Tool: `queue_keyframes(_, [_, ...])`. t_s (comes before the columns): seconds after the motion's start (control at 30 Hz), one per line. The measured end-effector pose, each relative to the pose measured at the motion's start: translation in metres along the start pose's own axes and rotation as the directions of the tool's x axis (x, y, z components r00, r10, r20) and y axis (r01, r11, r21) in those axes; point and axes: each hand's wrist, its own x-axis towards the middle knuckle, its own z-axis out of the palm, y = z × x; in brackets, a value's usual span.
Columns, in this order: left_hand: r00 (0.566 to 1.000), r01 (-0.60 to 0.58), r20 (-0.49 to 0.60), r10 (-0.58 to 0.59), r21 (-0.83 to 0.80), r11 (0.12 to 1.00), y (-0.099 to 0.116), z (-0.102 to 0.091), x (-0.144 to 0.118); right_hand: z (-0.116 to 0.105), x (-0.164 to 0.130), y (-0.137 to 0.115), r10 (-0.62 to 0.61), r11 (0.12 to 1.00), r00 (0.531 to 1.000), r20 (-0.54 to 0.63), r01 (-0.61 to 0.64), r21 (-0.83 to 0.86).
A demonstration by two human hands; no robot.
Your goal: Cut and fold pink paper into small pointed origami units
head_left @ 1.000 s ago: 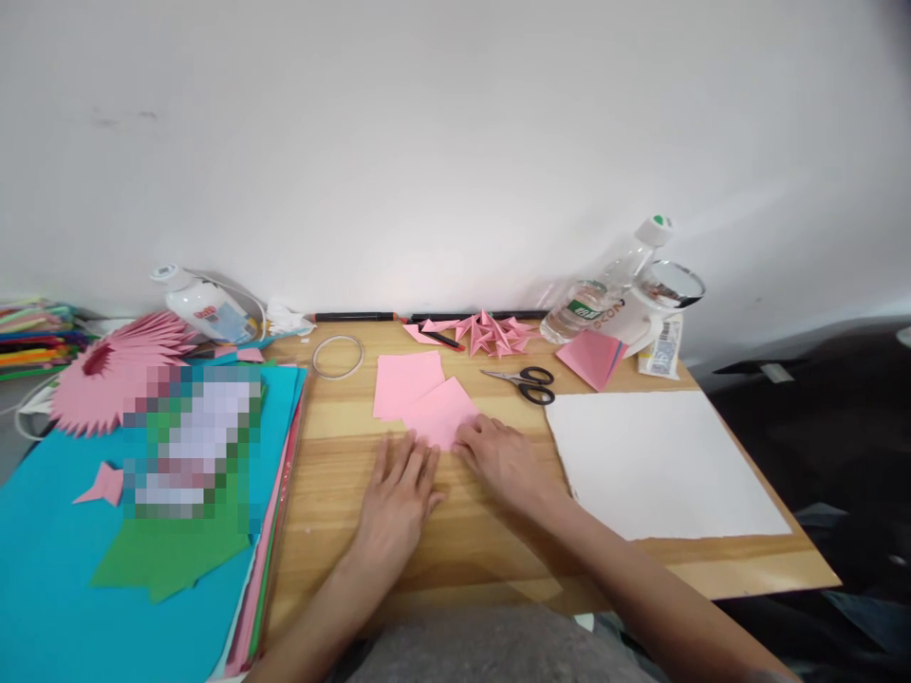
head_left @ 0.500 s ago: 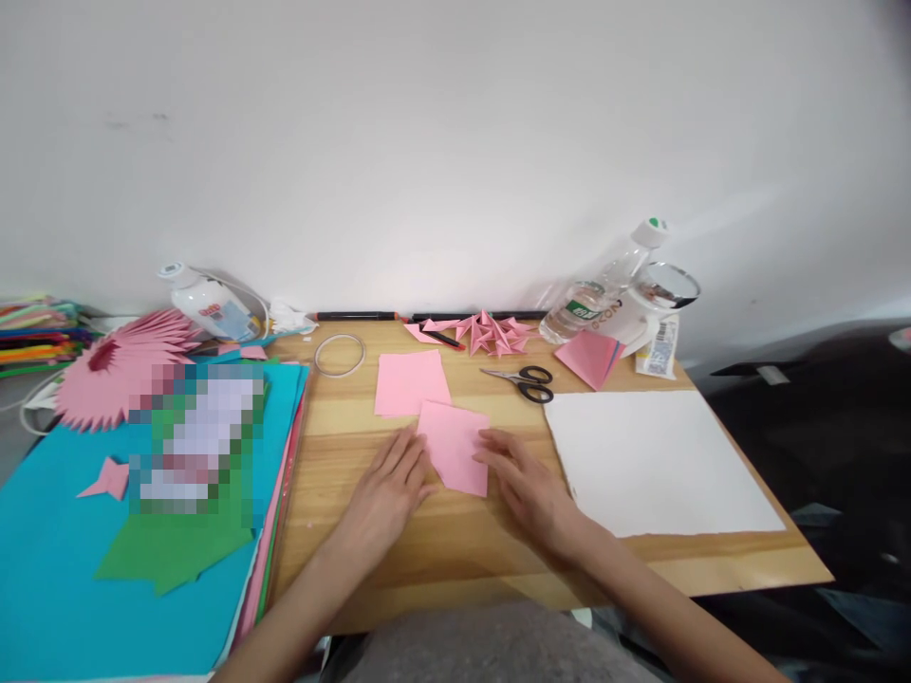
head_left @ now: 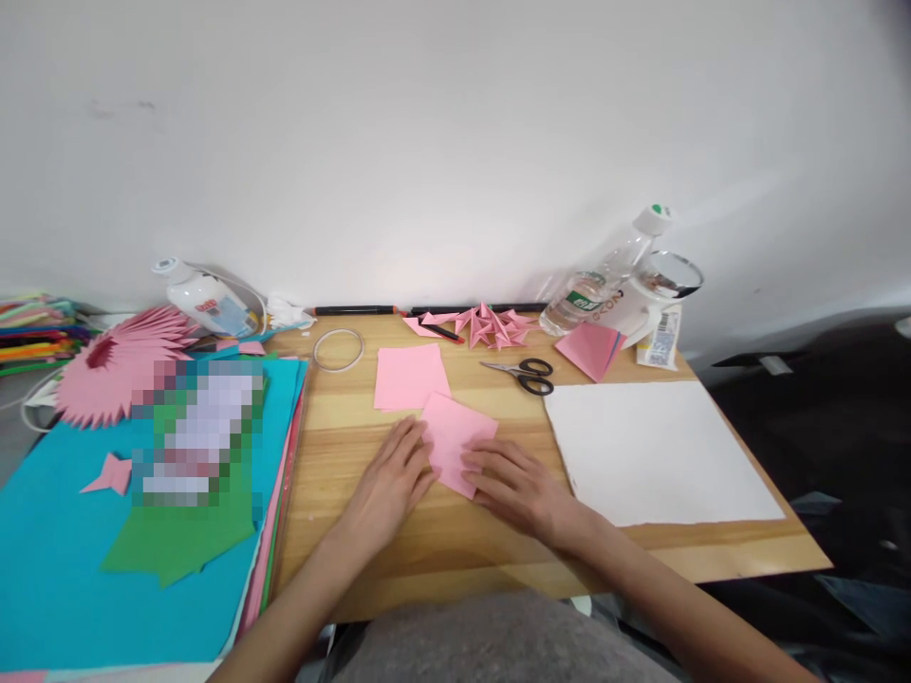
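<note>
A small pink paper square (head_left: 455, 436) lies turned cornerwise on the wooden table (head_left: 370, 550), just in front of me. My left hand (head_left: 388, 484) rests flat with its fingertips on the square's left edge. My right hand (head_left: 516, 486) presses its fingers on the square's lower right part. A second pink square (head_left: 409, 377) lies flat just behind it, untouched. Neither hand grips anything; both are spread on the paper.
Black scissors (head_left: 523, 373), folded pink pieces (head_left: 484, 327), a wire ring (head_left: 338, 349), a plastic bottle (head_left: 604, 280) and a pink sheet stack (head_left: 589, 349) lie behind. A white sheet (head_left: 659, 455) is right. Blue paper (head_left: 57, 560), green paper (head_left: 177, 545) and a pink flower (head_left: 118, 365) are left.
The pink square slid toward me off the other square and turned. Both hands followed it back and now sit at its left and lower right edges.
</note>
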Motion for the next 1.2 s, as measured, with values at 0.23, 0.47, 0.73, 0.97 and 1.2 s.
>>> queue_keyframes(0.23, [0.999, -0.032, 0.010, 0.033, -0.049, 0.998, 0.001, 0.003, -0.001, 0.007, 0.007, 0.005, 0.041, 0.997, 0.999, 0.022, -0.042, 0.063])
queue_keyframes(0.47, [1.000, -0.014, -0.003, 0.013, -0.184, 0.983, 0.002, 0.002, 0.000, 0.015, 0.021, 0.000, 0.409, 0.905, 0.912, 0.022, -0.408, 0.120])
queue_keyframes(0.73, [0.995, 0.032, -0.079, -0.057, -0.282, 0.959, 0.006, 0.009, 0.002, 0.026, 0.035, -0.003, 0.485, 0.870, 0.873, 0.057, -0.474, -0.137])
queue_keyframes(0.97, [0.992, 0.056, -0.096, -0.082, -0.242, 0.969, 0.008, 0.014, 0.002, 0.032, 0.020, -0.008, 0.433, 0.866, 0.892, -0.128, -0.451, -0.215])
queue_keyframes(1.2, [0.992, 0.058, -0.096, -0.083, -0.236, 0.970, 0.009, 0.012, 0.004, 0.019, 0.002, -0.034, 0.139, 0.984, 0.990, 0.025, -0.136, -0.117])
